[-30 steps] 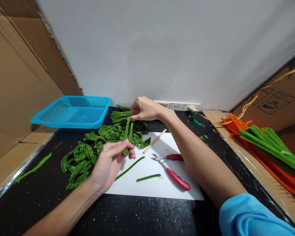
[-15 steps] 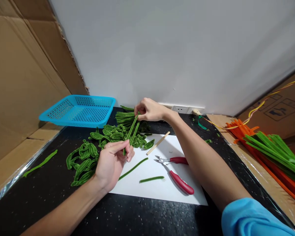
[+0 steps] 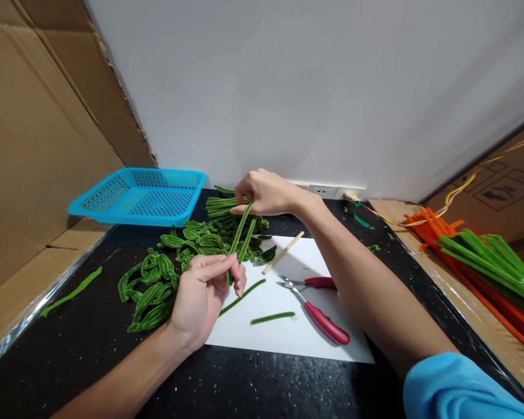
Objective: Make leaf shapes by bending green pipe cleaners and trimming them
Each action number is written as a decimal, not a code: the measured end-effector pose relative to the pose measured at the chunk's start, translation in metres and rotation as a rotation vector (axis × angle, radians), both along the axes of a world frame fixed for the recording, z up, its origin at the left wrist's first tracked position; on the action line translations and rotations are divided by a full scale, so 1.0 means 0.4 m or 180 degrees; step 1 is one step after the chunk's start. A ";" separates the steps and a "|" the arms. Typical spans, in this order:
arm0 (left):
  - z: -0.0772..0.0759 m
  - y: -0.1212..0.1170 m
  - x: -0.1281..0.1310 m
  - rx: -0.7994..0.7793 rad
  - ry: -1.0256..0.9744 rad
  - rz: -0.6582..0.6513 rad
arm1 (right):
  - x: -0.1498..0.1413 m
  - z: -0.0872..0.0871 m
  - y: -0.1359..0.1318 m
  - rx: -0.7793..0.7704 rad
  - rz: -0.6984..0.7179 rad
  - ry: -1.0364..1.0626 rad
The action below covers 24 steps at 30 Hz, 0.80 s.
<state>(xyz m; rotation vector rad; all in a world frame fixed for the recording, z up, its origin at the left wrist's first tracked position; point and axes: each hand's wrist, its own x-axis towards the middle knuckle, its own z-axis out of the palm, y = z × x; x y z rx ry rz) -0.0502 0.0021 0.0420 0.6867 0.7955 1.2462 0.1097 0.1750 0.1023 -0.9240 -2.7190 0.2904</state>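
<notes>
My left hand (image 3: 205,299) is closed, pinching two green fuzzy pipe cleaners (image 3: 244,235) side by side between thumb and fingers. They slant up and away from it. Above, my right hand (image 3: 264,193) has its bent fingers and thumb at the upper end of the left strand; the fingertips partly hide each other. Two loose green pipe cleaner pieces, a longer one (image 3: 248,295) and a short one (image 3: 273,318), lie on the white paper (image 3: 288,343). Red-handled cutting pliers (image 3: 321,320) rest there with jaws apart, near a thin wooden stick (image 3: 283,252).
Looped green pipe cleaner shapes (image 3: 155,291) are heaped left of the paper, with a bundle of straight ones (image 3: 220,206) behind. A blue basket (image 3: 179,221) stands back left. Orange (image 3: 436,224) and green bundles (image 3: 493,262) lie right, beside a yellow cord (image 3: 454,195) and wall sockets (image 3: 323,191).
My left hand has shifted slightly right with the pipe cleaners. The right hand's thumb now points more to the left, and the strands' upper ends sit a little further right.
</notes>
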 end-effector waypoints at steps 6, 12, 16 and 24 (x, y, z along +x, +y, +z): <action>0.011 0.015 0.000 -0.0358 -0.0090 0.0102 | 0.030 -0.005 0.020 -0.0202 -0.0221 -0.0127; -0.012 0.024 -0.005 -0.0638 0.0070 0.0017 | 0.008 -0.055 0.034 -0.0234 -0.0090 -0.0244; -0.027 0.022 -0.001 -0.0570 0.0168 -0.0213 | -0.003 -0.066 0.032 -0.0234 -0.0048 -0.0274; -0.034 0.018 0.010 -0.0185 0.0212 -0.0435 | -0.002 -0.059 0.034 -0.0472 0.0100 -0.0337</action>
